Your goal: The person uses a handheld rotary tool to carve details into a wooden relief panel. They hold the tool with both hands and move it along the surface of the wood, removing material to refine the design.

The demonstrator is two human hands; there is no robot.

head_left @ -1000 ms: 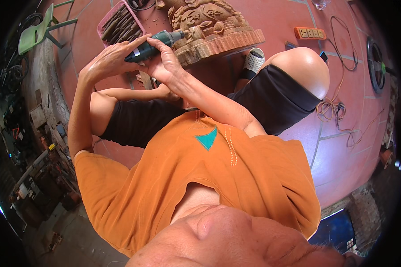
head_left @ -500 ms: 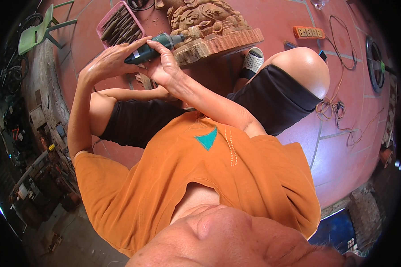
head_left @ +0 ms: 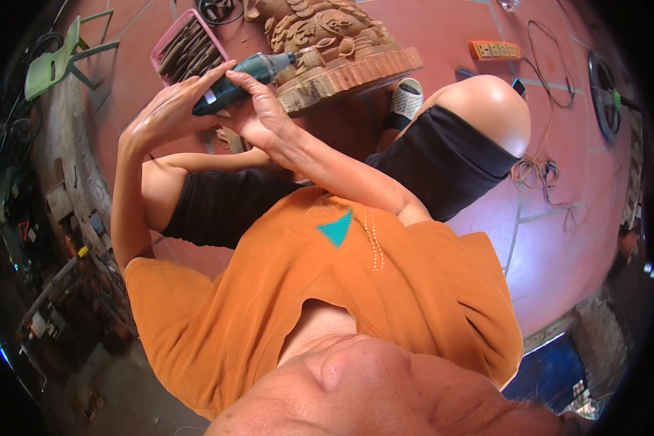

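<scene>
Both hands are on the green rotary tool (head_left: 243, 81), so the carving looks to be under way; the right hand (head_left: 258, 109) has its fingers wrapped round the body, while the left hand (head_left: 168, 112) lies along the rear end, fingers half spread and steadying, not clenched; the tip, just beyond the fingers, seems to meet the base of the wooden carving (head_left: 334, 51), though I cannot quite see contact; a pink tray of chisels (head_left: 189, 45) sits just behind; next calls for a steady, light feed along the edge.
</scene>
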